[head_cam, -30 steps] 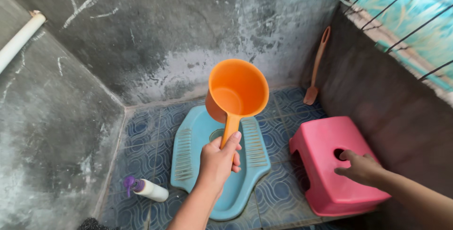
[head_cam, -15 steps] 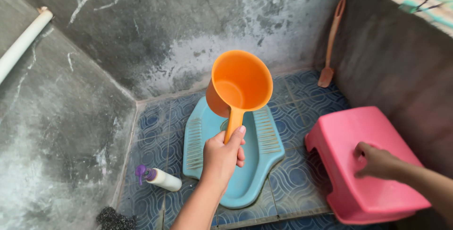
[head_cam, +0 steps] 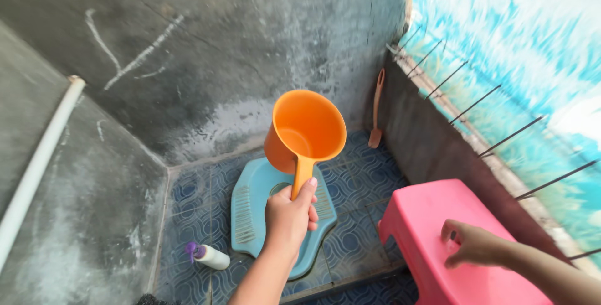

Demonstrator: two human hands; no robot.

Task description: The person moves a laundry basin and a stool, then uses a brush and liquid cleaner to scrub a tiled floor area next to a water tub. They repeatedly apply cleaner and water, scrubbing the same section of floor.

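Left hand (head_cam: 289,216) was closed around the flat handle of a smooth orange plastic dipper (head_cam: 305,131), thumb laid along the handle's top, the round cup tilted up and away beyond the knuckles with its open mouth facing the camera. Right hand (head_cam: 471,243), out to the right of it, rested on the glossy top of a pink plastic stool (head_cam: 426,230) with fingers curled; whether they gripped a hole or only pressed down was hard to make out, and the stool's lower edge was cut off by the frame. Below the dipper lay a light blue squat toilet pan (head_cam: 250,208) with ribbed footrests, its middle hidden by the left hand and cup. Left of that wrist a white bottle with a purple pump cap (head_cam: 206,256) lay on its side on the patterned blue tile floor (head_cam: 360,183). Beyond the cup, an orange long-handled brush (head_cam: 377,108) leaned in the corner of the rough, stained cement wall (head_cam: 238,48).
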